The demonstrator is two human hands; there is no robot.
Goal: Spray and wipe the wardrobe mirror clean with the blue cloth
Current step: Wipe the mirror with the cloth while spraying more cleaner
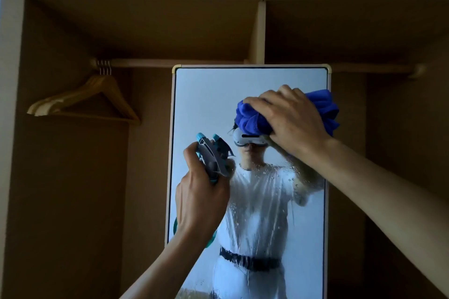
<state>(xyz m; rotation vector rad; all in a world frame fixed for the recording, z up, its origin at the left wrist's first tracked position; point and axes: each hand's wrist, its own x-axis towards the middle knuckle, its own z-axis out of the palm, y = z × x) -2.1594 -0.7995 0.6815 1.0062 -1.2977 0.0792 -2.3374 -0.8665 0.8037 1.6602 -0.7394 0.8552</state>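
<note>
Head view: wiping wet mirror [206, 97], centre frame.
Gripping bunched blue cloth [251, 118] with right hand [289, 121] against glass, upper right; clutching spray bottle [213, 155] in left hand [201, 194] at mirror's left edge, lower down. Seeing droplets streaking below, hangers [85, 99] upper left.

My left hand [201, 194] is raised in front of me, its back toward me, fingers curled round the neck of a teal and grey plastic spray bottle [215, 155]; the forearm rises from below. My right hand [291, 121] is higher, its bare arm reaching up from the lower right, fingers bent over a bunched blue microfibre cloth [250, 116].
</note>
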